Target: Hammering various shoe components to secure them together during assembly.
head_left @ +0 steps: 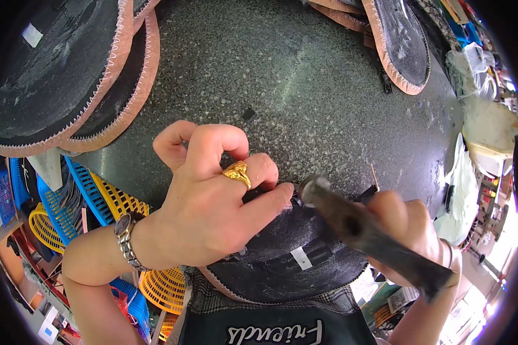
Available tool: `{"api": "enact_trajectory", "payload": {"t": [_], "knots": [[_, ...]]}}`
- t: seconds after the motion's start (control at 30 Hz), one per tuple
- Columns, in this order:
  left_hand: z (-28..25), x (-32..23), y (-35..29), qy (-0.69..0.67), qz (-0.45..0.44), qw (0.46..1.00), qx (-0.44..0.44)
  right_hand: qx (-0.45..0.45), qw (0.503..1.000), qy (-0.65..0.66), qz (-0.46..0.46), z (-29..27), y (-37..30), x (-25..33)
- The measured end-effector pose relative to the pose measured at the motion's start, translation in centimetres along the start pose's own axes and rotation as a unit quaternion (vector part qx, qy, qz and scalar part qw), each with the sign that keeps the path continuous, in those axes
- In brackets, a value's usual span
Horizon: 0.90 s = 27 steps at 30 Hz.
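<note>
A black curved panel (273,283) with a tan, zigzag-stitched border and a small white label lies at the near edge of the dark speckled worktop (305,86), in front of my body. My left hand (213,198), with a gold ring and a wristwatch, has its fingers curled and is closed on the panel's far edge. My right hand (406,224) is wrapped round a hammer whose metal head (380,241) slants across the view. One end of that head is close to my left thumb, over the panel's far edge. My left fingers hide what lies under them.
Similar black panels (46,69) overlap at the far left, and another stitched panel (400,46) lies at the far right. A small black scrap (248,114) sits mid-worktop. Yellow baskets (162,289) and blue baskets (89,192) stand below left. A cream container (492,129) is at right.
</note>
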<state>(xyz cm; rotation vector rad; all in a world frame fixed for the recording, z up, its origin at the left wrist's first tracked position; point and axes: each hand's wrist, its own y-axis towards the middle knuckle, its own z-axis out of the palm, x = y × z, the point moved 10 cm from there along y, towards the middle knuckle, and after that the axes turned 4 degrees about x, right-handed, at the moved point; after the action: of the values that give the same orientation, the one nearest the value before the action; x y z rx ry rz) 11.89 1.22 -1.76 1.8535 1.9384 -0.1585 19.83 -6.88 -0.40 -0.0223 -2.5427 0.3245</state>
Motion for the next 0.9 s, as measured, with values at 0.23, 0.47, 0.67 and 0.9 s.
{"api": "enact_trajectory", "payload": {"t": [0.23,0.47,0.67,0.9], "knots": [[-0.4,0.2,0.2,-0.001,-0.025,1.000,-0.002,0.061,0.995,-0.073,0.001,0.9,0.5,0.5],[0.8,2.4,-1.3,-0.144,-0.134,0.980,-0.015,0.045,0.999,0.021,0.002,1.2,1.2,-0.6],[0.4,1.9,-1.0,-0.139,-0.117,0.983,-0.021,0.018,1.000,0.009,0.014,-0.2,1.1,-0.3],[0.0,0.8,-0.9,-0.072,-0.086,0.994,-0.016,-0.015,0.993,-0.117,0.003,-1.4,2.2,0.9]]}}
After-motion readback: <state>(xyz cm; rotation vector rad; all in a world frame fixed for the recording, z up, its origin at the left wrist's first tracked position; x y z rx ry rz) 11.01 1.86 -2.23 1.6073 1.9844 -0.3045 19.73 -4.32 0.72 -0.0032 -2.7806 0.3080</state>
